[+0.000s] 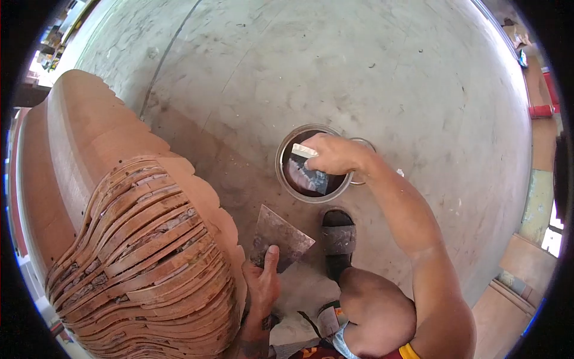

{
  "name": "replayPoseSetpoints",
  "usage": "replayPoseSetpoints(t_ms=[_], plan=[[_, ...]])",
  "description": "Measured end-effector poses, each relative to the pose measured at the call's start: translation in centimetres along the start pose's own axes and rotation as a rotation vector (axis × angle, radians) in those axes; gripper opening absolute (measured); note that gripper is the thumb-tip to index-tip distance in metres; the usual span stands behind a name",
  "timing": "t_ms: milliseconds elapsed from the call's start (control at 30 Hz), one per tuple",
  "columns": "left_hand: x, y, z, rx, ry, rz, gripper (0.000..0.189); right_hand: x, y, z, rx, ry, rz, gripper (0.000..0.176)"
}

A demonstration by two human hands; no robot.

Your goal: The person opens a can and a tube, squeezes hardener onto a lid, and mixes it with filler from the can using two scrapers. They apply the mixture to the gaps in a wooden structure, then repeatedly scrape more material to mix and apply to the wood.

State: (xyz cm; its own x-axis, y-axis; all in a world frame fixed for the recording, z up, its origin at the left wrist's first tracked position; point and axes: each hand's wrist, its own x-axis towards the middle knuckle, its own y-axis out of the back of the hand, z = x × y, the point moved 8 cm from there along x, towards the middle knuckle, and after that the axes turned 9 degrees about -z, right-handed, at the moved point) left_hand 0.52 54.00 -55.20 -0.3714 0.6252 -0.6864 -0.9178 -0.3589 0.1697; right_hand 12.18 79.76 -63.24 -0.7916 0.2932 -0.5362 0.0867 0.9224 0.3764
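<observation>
My right hand (pixel 327 153) grips a putty knife (pixel 308 173) by its pale top edge, with the blade down inside a round metal can (pixel 279 157). Dark brown material lies in the can around the blade. Lower and to the left, my left hand (pixel 263 278) holds a flat, dirty square plate (pixel 282 236), thumb on top of it. Beside that hand, on the left, stands a large curved piece (pixel 149 239) of layered brown strips with gaps between them.
A round lid or small can (pixel 362 149) sits partly hidden behind my right wrist. My sandalled foot (pixel 339 239) is just below the can on the stained floor (pixel 335 66). Boards (pixel 502 308) lie at the lower right, and a red object (pixel 542 111) is at the right edge.
</observation>
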Motion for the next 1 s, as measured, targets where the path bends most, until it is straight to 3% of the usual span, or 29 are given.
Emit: replayPoseSetpoints(t_ms=[33,100,167,233,367,467,633,700,767,1000], plan=[[0.2,0.4,-0.9,-0.020,0.075,-0.028,0.049,-0.3,0.3,0.2,0.033,-0.012,-0.012,0.026],[0.7,0.8,-1.3,-0.137,0.040,-0.017,0.048,-0.9,0.9,0.6,0.133,-0.027,-0.016,0.025],[0.9,1.1,-0.5,-0.331,-0.175,0.065,0.021,-1.9,1.4,1.0,0.288,-0.101,-0.052,0.023],[1.2,1.1,-0.2,-0.404,-0.229,0.086,0.021,-2.7,2.3,1.2,0.291,-0.114,0.012,0.023],[1.8,1.7,-0.6,-0.322,-0.119,0.128,0.022,-3.9,3.7,1.6,0.342,-0.007,0.098,0.027],[3.3,1.1,-0.7,-0.419,-0.223,0.121,0.023,-6.6,4.8,-2.1,0.408,-0.012,0.147,0.026],[5.2,0.2,-0.7,-0.396,-0.058,0.056,0.023,-11.2,7.2,-6.4,0.424,0.091,0.299,0.024],[6.6,-0.3,-1.0,-0.408,-0.116,0.016,0.023,-13.3,8.2,-8.3,0.456,0.093,0.390,0.026],[7.3,-0.8,0.5,-0.463,-0.335,-0.017,0.022,-15.3,8.9,-9.8,0.448,0.112,0.475,0.028],[7.1,-1.1,8.3,0.000,-0.827,0.155,0.018,-20.5,10.0,-14.0,0.288,0.146,0.698,0.037]])
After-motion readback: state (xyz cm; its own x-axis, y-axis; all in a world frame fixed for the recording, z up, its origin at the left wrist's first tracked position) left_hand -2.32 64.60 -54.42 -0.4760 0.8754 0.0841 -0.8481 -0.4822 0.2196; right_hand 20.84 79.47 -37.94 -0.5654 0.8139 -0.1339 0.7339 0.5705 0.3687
